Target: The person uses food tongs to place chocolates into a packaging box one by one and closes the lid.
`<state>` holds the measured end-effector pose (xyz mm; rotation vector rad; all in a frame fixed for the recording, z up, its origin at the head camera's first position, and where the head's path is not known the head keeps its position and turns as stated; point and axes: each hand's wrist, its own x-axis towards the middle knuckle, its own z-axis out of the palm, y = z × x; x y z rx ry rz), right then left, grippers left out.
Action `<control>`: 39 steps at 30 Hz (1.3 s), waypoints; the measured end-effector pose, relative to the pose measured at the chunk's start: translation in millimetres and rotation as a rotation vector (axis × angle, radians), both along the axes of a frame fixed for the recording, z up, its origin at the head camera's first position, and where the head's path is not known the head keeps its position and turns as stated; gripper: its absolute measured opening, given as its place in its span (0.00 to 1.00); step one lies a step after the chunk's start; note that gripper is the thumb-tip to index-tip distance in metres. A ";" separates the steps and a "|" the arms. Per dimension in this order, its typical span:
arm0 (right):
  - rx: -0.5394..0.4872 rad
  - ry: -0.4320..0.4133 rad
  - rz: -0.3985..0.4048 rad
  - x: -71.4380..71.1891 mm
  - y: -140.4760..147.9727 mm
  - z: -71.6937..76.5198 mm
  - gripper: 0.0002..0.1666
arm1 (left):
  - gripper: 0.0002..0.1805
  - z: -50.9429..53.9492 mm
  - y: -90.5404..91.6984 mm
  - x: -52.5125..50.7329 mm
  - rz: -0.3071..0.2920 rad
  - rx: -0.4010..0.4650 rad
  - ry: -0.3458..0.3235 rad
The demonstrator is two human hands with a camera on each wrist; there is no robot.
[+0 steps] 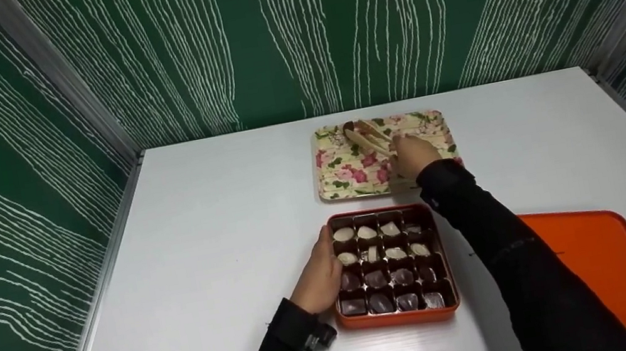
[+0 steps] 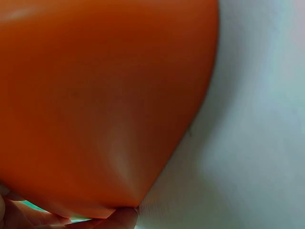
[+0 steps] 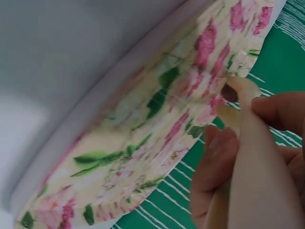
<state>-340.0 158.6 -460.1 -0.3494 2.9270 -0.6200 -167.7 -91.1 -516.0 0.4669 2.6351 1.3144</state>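
Note:
My right hand [image 1: 414,155] grips a pair of light wooden tongs [image 1: 370,142] above a flower-patterned tray [image 1: 353,185]. At the tongs' tips is a small dark brown chocolate [image 1: 349,127]; the right wrist view shows the brown piece [image 3: 230,93] between the tips. Along the left wall of an orange box [image 1: 397,318] lies my left hand [image 1: 320,276], its fingers fairly straight against the side. Inside the box, a divided brown insert holds pale chocolates [image 1: 343,234] in the two far rows and dark chocolates [image 1: 380,303] in the near rows.
To the right, partly under my right forearm, lies a flat orange lid or tray [image 1: 614,265]. A white table [image 1: 220,229] carries everything. Green walls with white wavy lines [image 1: 301,31] stand at the back and sides.

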 end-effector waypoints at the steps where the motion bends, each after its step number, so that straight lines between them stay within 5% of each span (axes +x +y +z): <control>1: 0.002 -0.005 -0.004 0.8 0.0 2.2 0.25 | 0.35 0.2 0.2 0.3 -0.001 -0.004 0.004; 11: -0.033 -0.042 -0.014 1.0 0.3 6.1 0.26 | 0.35 0.0 -0.7 0.6 0.005 -0.011 0.044; 22: 0.066 -0.044 0.010 -9.0 -9.4 5.8 0.26 | 0.35 0.0 3.5 1.0 0.005 -0.018 0.050; 39: -0.110 -0.029 0.072 -7.2 22.8 -11.5 0.20 | 0.34 0.0 -0.4 0.2 -0.011 -0.021 0.018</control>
